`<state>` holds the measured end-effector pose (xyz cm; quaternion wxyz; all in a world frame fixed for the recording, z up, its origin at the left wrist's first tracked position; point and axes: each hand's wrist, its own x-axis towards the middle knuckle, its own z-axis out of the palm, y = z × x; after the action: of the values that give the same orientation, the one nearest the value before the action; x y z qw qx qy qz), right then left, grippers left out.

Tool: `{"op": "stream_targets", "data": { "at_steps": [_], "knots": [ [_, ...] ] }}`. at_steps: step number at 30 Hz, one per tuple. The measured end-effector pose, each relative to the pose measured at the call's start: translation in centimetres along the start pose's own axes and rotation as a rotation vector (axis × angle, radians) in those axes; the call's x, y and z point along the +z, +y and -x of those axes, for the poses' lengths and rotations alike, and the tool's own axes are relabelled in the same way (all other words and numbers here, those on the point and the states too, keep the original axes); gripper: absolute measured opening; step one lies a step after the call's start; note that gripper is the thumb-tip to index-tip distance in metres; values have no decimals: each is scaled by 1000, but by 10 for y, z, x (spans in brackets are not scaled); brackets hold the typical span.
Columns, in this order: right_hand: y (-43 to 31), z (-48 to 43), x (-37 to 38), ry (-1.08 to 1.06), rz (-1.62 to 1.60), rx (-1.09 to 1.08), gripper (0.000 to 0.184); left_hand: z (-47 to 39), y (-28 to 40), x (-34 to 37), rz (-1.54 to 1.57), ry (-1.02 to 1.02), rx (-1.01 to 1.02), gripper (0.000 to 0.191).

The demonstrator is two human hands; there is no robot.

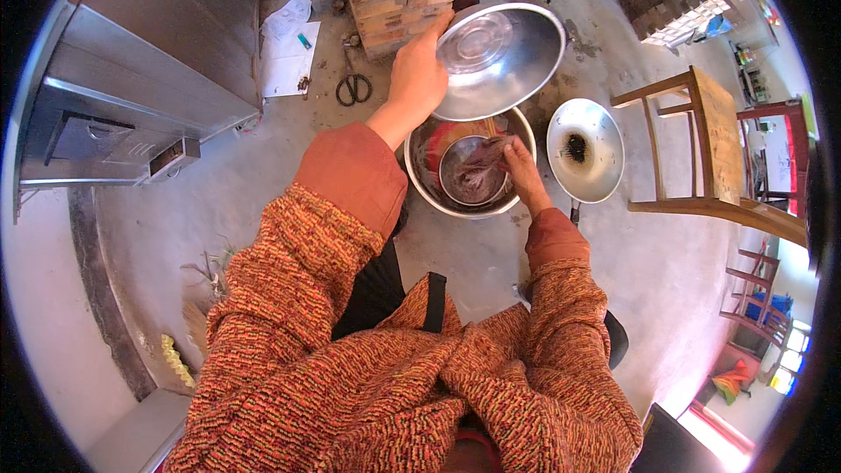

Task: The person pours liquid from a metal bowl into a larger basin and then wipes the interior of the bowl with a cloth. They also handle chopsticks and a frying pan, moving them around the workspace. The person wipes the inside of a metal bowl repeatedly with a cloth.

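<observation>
My left hand (420, 72) grips the rim of a shiny metal basin (532, 69), tilted above a larger pot. Below it, the wide metal pot (412, 174) stands on the floor with dark liquid inside and a red pattern showing at its bottom. A smaller round metal bowl (449, 192) sits within that pot, holding murky liquid. My right hand (523, 174) pinches a limp, brownish-purple cloth or mesh (485, 161) that trails into the small bowl. The raised basin hides part of the pot's far side.
A metal wok (591, 171) with a blackened patch lies right of the pot. Beyond it stands a wooden chair (719, 138). Stacked bricks (401, 3), black-handled scissors (354, 90) and papers (286, 72) with a lighter (303, 41) are far left. A metal cabinet (164, 72) borders the left.
</observation>
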<state>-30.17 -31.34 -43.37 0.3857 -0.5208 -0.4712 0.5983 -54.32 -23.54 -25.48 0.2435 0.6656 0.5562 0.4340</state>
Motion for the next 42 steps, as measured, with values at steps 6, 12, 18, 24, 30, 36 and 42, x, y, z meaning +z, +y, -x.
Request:
{"op": "stream_targets", "data": {
  "at_steps": [6, 12, 18, 24, 30, 36, 42],
  "knots": [
    [-92, 19, -4, 38, -146, -118, 22, 0, -15, 16, -152, -53, -54, 61],
    [-190, 32, 18, 24, -340, -343, 20, 7, -15, 22, -197, -106, -38, 54],
    [-270, 26, 21, -50, -314, -480, 19, 12, -9, 27, -256, -173, 13, 56],
    [-300, -5, 31, -22, -313, -456, 18, 16, -3, 25, -317, -253, 96, 56],
    [-268, -52, 19, 90, -114, -295, 21, 15, -6, 28, -261, -268, 180, 46],
    [-230, -57, -2, 82, 244, -15, 34, 15, -6, 28, -275, -266, 197, 37],
    [-229, -57, -5, 219, 1019, -50, 34, 15, 0, 24, -244, -256, 166, 44]
  ]
}}
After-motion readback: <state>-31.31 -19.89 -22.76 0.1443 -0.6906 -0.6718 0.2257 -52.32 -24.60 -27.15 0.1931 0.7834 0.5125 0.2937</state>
